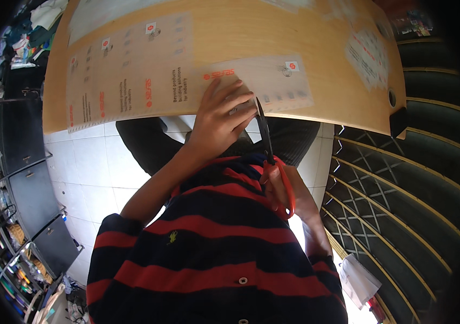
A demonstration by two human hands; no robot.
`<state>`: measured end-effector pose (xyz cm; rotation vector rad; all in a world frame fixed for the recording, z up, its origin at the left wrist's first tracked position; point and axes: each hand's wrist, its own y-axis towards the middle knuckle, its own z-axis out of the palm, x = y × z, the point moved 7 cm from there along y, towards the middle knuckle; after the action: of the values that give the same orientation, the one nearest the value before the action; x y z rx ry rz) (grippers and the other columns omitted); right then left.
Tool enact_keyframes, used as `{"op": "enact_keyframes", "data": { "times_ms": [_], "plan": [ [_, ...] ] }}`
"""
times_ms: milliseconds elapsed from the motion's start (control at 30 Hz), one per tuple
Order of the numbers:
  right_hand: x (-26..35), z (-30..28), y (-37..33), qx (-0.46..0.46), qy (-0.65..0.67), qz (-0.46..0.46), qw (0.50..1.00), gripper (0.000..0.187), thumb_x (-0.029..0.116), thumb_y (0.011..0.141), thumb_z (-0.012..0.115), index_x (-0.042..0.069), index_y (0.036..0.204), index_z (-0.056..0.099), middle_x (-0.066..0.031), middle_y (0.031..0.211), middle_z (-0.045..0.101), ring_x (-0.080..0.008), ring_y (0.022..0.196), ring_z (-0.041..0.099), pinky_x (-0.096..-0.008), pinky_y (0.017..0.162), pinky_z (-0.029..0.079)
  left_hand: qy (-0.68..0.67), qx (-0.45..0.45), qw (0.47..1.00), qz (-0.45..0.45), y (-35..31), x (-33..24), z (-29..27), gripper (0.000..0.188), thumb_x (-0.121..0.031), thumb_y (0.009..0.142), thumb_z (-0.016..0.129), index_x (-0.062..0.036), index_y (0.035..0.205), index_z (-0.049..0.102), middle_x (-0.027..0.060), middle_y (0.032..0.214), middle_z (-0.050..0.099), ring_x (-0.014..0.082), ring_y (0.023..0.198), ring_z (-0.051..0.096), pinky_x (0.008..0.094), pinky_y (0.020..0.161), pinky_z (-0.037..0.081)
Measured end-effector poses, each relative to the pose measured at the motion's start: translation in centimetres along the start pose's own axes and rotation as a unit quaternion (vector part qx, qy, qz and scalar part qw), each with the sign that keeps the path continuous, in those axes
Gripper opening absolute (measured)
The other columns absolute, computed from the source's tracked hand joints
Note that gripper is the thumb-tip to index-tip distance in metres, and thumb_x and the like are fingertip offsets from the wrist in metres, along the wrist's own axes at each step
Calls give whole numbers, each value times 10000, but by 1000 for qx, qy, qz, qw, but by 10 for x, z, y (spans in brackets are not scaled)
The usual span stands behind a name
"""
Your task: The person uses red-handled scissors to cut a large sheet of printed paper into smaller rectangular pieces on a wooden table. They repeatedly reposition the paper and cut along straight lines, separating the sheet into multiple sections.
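Head view: nearest is the navy-and-red striped cotton shirt point(208, 237), short of the near edge of the tan wooden tabletop point(273, 38). Right hand point(279, 186) also short of that edge, closed round the red loop handles of black-bladed scissors point(266, 137). Blades point away from the body, across the tabletop's near edge; tip just beside the left fingertips. Can't tell if blades are parted or have film between them.

Left hand point(227, 110) at the tabletop's near edge, back up, fingers bent, resting on a small translucent printed plastic sheet point(276, 81). Can't tell if thumb pinches it. Sheet lies under the fingers and out to their right, on the tabletop's near-middle part. Larger translucent printed sheet point(132, 70) on the tabletop's left part, crumpled clear-white piece point(367, 59) on its right.

Below tabletop: white tile floor point(124, 167). Right of tabletop: dark folding shutter with yellow strips point(397, 167).
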<state>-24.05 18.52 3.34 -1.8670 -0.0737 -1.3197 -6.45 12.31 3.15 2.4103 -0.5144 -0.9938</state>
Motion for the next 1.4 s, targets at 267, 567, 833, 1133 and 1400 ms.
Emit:
{"op": "enact_keyframes", "data": {
  "times_ms": [267, 567, 833, 1133, 1400],
  "plan": [
    [1, 0, 2, -15, -10, 6, 1000, 682, 531, 1088, 301, -43, 846, 580, -49, 432, 475, -126, 345, 489, -261, 386, 376, -16, -3, 1000, 0, -3, 1, 1, 223, -86, 767, 799, -120, 986, 772, 22, 1131, 692, 283, 1212, 603, 613, 1127, 373],
    [-8, -7, 5, -38, -52, 28, 998, 715, 560, 1075, 335, -21, 737, 579, -41, 440, 482, -120, 348, 498, -264, 363, 379, -16, -4, 1000, 15, -4, 1, 2, 303, -39, 739, 778, -132, 1027, 763, 19, 1114, 673, 281, 1204, 596, 628, 1126, 370],
    [-2, -10, 6, -33, -76, 76, 994, 701, 513, 1086, 349, -3, 677, 588, -44, 426, 483, -130, 347, 509, -264, 368, 388, -25, -29, 999, 14, -7, 1, 4, 305, -24, 724, 786, -124, 1011, 764, -7, 1001, 688, 241, 1099, 647, 632, 1121, 374],
    [-5, -12, 8, -24, -54, 19, 998, 746, 545, 1082, 300, -7, 670, 587, -38, 412, 469, -130, 343, 513, -260, 370, 394, -27, -23, 999, 26, -5, -6, 2, 324, 13, 717, 803, -125, 1010, 783, -10, 952, 705, 219, 1070, 681, 593, 1104, 415],
    [-11, -12, 13, -78, -89, 54, 992, 721, 511, 1090, 325, -11, 663, 582, -38, 414, 474, -125, 345, 523, -251, 354, 395, -25, -28, 999, 17, -7, -7, 3, 314, 14, 728, 794, -124, 1010, 779, -11, 948, 721, 211, 1069, 690, 586, 1110, 412]
  ]
}}
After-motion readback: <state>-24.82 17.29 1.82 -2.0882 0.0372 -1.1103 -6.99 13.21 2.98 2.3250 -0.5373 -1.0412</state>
